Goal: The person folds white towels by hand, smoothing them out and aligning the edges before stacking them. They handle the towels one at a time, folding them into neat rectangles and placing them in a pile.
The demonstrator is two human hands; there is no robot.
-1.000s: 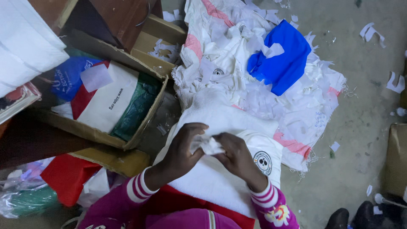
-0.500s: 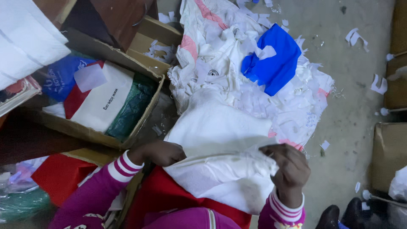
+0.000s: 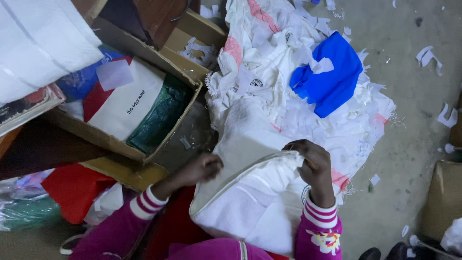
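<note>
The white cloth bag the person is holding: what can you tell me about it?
The white cloth bag looks like soft woven fabric with a stitched hem along its mouth and part of a round printed mark near its right edge. It lies across the person's lap, slightly rumpled. The left hand holds one end of the hem and the right hand pinches the other, pulling the edge taut. Beyond it lies a heap of white cloth.

White cloth bag (image 3: 250,212) hides left fingertips.

Small sewing workshop: concrete floor (image 3: 414,96) strewn with scraps, white cloth pile (image 3: 269,62), fabric-filled cardboard box (image 3: 139,103).
</note>
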